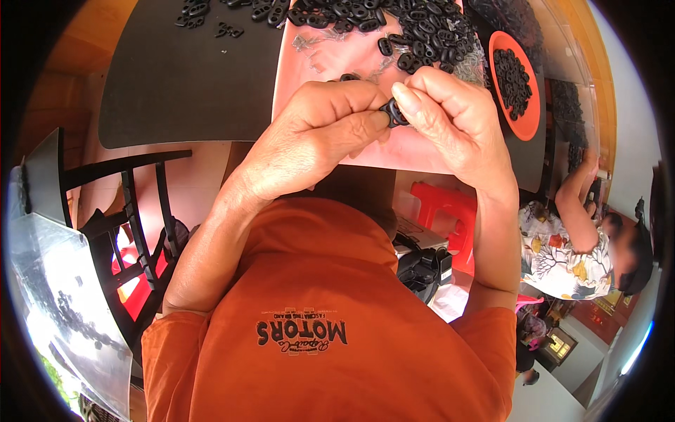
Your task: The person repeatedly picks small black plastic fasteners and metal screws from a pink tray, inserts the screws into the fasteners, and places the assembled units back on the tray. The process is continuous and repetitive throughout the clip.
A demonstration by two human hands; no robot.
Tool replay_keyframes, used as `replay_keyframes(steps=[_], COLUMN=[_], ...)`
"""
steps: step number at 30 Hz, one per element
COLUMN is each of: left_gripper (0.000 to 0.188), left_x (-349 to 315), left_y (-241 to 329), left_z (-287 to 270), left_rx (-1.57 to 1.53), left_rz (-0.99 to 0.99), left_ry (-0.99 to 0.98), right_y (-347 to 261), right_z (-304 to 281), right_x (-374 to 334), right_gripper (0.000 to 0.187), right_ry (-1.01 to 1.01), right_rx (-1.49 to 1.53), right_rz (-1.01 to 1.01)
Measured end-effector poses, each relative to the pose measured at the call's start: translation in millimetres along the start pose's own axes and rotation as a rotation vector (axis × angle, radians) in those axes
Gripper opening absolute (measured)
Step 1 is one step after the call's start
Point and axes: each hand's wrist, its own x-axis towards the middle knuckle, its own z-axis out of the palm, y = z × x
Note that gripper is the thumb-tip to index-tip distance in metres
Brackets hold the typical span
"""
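A small black plastic cord lock [396,112] is pinched between my two hands, above the near part of a pink sheet [295,84]. My left hand [327,130] grips its left side with thumb and fingers closed. On its other side, the thumb and curled fingers of my right hand [457,123] press against it. My fingers cover most of the piece. Beyond them lies a heap of similar black oval pieces with two holes [429,32]. Thin, clear or silvery bits [306,43], too small to make out, are scattered beside the heap.
Pink sheet lies over a dark table [190,84]. At right stands an orange bowl [533,123] holding small black parts. A red stool [460,225] is under the table's near side, a black chair [126,190] at left. Another person [562,253] sits at the right.
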Motion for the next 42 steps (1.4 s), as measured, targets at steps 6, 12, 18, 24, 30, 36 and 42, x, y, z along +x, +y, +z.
replay_keyframes(steps=[6,12,18,24,30,36,42], left_gripper=[0.016,0.020,0.017,0.018,0.022,0.021,0.021], left_x=[-0.4,-0.1,0.3,-1.7,-0.1,3.8,3.8], left_y=[0.9,5.6,8.4,9.1,9.5,-0.1,-0.3], left_z=[-0.4,6.8,1.3,-2.2,3.7,9.0,10.8], left_rx=[0.013,-0.059,-0.133,-0.126,0.036,0.142,0.147], left_rz=[0.009,-0.041,-0.092,-0.120,-0.038,0.018,-0.003], left_ry=[0.026,0.162,0.186,0.129,0.100,0.119,0.123], right_y=[-1.3,12.4,8.0,8.7,-4.3,-3.8,1.9], right_z=[5.0,18.6,16.8,9.2,4.8,5.5,6.8], right_x=[0.0,-1.0,-5.7,-4.9,-12.7,-14.6,-13.4], right_gripper=[0.023,0.023,0.042,0.038,0.039,0.039,0.030], right_ry=[0.048,0.292,0.227,0.146,0.064,0.042,-0.017], right_rx=[-0.074,-0.492,-0.734,-0.705,-0.719,-0.793,-0.855], right_rz=[-0.036,-0.457,-0.444,-0.491,-0.460,-0.463,-0.410])
